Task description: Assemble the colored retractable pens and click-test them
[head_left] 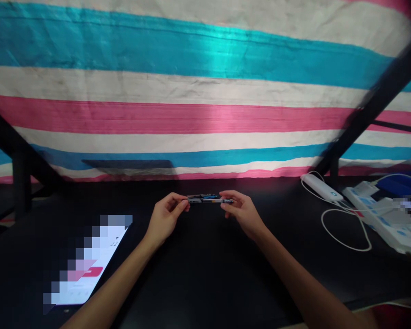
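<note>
A slim pen (212,201) with a clear barrel and a dark end is held level above the black table. Its dark end is pinched by my left hand (166,214), thumb against fingers. At the other end, my right hand (241,210) has its thumb and fingers closed around the tip. Just behind this pen, partly hidden by it, appear one or more other pens (210,197) with blue and dark parts; how many I cannot tell.
A lit phone or tablet (89,272), partly blurred out, lies left on the black table (192,283). Right are a white power strip (380,219), a white charger-like block (322,186), looped cables and a blue object (400,183). Black frame bars and a striped sheet stand behind.
</note>
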Demonstrator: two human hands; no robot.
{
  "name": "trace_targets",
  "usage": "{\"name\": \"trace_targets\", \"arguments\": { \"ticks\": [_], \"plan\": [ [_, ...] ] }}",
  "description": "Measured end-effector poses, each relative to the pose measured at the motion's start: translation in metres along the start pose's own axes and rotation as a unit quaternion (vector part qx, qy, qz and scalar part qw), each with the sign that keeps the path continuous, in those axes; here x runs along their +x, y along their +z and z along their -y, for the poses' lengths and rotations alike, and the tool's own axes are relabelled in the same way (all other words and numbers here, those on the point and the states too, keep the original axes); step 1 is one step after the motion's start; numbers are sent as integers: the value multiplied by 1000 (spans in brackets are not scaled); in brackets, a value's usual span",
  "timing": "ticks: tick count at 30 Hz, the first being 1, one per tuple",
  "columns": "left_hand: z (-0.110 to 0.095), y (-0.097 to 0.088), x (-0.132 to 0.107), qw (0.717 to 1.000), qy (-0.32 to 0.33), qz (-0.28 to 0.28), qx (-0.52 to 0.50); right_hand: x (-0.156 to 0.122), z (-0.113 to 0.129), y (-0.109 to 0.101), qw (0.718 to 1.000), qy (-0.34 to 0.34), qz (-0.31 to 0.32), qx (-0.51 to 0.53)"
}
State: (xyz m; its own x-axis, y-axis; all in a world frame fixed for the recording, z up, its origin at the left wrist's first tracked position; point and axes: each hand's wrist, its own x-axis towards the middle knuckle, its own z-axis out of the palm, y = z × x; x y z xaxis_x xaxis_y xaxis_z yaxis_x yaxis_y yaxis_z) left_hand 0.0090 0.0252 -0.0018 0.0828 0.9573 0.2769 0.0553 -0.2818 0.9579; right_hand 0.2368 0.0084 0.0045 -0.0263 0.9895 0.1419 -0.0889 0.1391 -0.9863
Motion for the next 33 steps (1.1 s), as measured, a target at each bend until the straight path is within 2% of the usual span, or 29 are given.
{"name": "trace_targets", "arguments": {
  "ticks": [6, 11, 16, 21, 25, 30, 33],
  "plan": [
    [-1, 5, -3, 999, -31, -1, -42, 1, 4, 3, 996, 73, -16, -43],
    [0, 6, -3, 999, -33, 1, -39, 0, 5, 1, 1000, 13, -17, 14],
    [0, 6, -2, 999, -33, 2, -43, -1, 2, 0, 997, 76, 3, -26],
    [1, 6, -2, 998, -39, 4, -54, -1, -3, 3, 1000, 18, 17, -1],
    [4, 6, -2, 998, -37, 7, -51, 1, -7, 4, 998, 60, 11, -25],
    [8, 7, 0, 998, -37, 10, -54, 0, -8, 4, 1000, 14, 5, -1],
    [9, 6, -1, 998, -35, 11, -47, 0, -5, 5, 999, 45, 1, 23]
  ]
}}
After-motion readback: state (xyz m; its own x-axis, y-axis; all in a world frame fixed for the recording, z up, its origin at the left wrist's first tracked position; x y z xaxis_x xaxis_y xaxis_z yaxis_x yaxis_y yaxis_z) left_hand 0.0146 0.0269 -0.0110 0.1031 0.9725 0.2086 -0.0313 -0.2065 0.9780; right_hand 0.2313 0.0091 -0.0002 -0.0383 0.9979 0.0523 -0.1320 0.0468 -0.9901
